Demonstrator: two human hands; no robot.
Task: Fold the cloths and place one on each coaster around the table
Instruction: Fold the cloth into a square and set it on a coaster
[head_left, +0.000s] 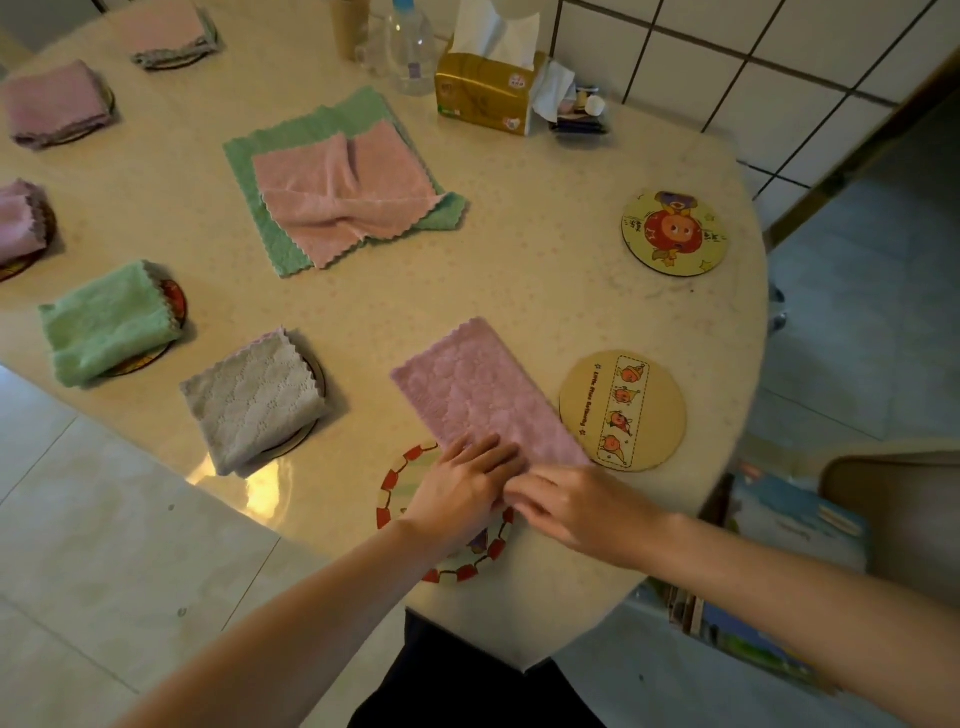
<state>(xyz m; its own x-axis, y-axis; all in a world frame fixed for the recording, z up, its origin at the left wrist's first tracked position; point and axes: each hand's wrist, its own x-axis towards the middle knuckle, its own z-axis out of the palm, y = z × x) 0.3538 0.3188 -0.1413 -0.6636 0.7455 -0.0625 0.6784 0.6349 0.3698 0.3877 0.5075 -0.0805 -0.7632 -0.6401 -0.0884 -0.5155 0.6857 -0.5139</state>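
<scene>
A pink-purple cloth (478, 389), folded into a long strip, lies on the table near the front edge. My left hand (460, 491) presses flat on its near end, and my right hand (576, 512) pinches the same end beside it. Under my left hand lies a coaster with a red-checked rim (395, 488). Two bare coasters sit to the right: a tan one (623, 410) next to the strip and a yellow one (674, 229) farther back. In the middle, an unfolded pink cloth (343, 197) lies on a green cloth (280, 244).
Folded cloths rest on coasters along the left: grey (254, 400), green (106, 322), and pink ones (57, 104) farther back. A tissue box (485, 88), a bottle (413, 49) and small items stand at the back by the tiled wall. A chair (898, 514) is at right.
</scene>
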